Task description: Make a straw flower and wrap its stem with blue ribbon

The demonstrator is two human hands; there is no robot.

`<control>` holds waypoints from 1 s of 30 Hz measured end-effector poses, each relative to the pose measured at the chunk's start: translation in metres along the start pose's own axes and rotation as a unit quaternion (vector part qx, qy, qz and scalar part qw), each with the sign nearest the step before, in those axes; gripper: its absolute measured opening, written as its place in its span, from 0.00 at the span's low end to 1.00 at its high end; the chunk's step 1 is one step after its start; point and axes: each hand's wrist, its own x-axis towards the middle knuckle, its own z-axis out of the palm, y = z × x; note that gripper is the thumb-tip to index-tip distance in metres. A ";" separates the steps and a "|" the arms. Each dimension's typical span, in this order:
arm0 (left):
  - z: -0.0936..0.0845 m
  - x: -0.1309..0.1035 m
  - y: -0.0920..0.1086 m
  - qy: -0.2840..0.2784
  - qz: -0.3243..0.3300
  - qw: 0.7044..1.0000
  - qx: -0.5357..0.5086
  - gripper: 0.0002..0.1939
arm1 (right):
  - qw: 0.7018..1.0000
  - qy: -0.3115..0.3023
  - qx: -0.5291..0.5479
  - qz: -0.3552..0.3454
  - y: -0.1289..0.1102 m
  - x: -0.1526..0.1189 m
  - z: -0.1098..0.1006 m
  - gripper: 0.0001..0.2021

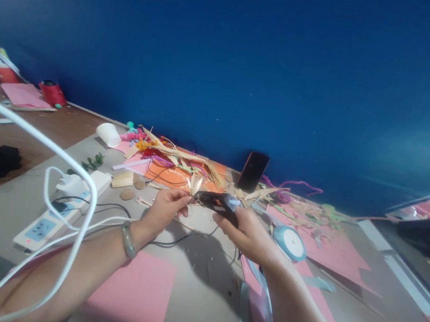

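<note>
Near the middle of the table, my left hand (168, 207) pinches the base of a small pale flower-like piece (194, 184) made of dry strips. My right hand (240, 227) is wrapped round a black tool (215, 203) with an orange label, and its tip meets the piece at my left fingertips. A thin black cord runs on the table below both hands. Behind them lie long straw-coloured strips (177, 152) on orange sheets (166, 175).
A white power strip (57, 215) and a looping white cable (91, 193) are at the left. A phone (253, 172) leans on the blue wall. Right: ribbon roll (290, 243), pink paper (329, 248). Further left: white cup (108, 135). A pink sheet (136, 292) lies in front.
</note>
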 end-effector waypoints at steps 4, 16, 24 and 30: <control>0.000 -0.001 0.001 -0.001 -0.001 1.000 -0.001 0.11 | 1.000 0.002 -0.010 -0.005 0.000 0.000 0.000 0.16; 0.000 0.000 0.000 -0.003 -0.003 1.000 0.010 0.11 | 1.000 0.001 -0.015 -0.001 0.002 0.001 -0.001 0.16; 0.000 0.000 0.001 -0.005 -0.002 1.000 0.010 0.12 | 1.000 0.007 -0.023 -0.011 0.001 0.000 0.000 0.16; 0.001 0.000 0.002 0.000 -0.002 1.000 0.009 0.12 | 1.000 0.002 -0.025 -0.008 0.001 0.000 0.000 0.15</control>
